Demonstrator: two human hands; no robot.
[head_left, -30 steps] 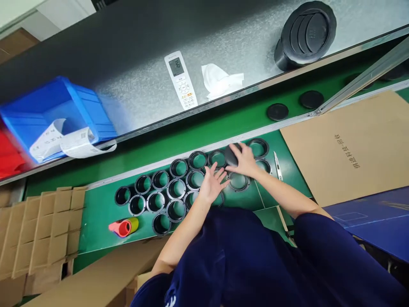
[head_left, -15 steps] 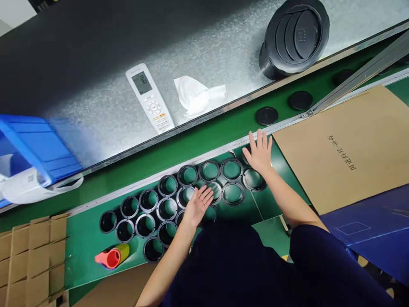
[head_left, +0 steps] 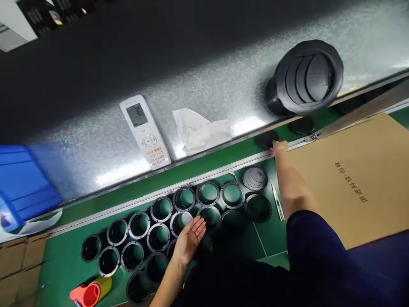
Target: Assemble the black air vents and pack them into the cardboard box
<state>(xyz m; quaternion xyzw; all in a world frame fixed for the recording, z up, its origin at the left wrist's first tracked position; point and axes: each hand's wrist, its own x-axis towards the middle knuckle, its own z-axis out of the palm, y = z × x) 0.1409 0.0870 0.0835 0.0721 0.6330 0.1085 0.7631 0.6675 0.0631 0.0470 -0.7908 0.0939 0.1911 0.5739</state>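
Beyond the pale rail (head_left: 204,175), a black disc (head_left: 266,139) lies at the fingertips of the right hand (head_left: 280,147), whether gripped I cannot tell, while the left hand (head_left: 190,239) is open among black rings (head_left: 222,195)

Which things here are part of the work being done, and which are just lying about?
Seemingly in the work:
- open black rings
- round ridged black cap beside them
- flat black disc at the right hand

Apparently just lying about:
- white remote
- crumpled white tissue
- blue bin
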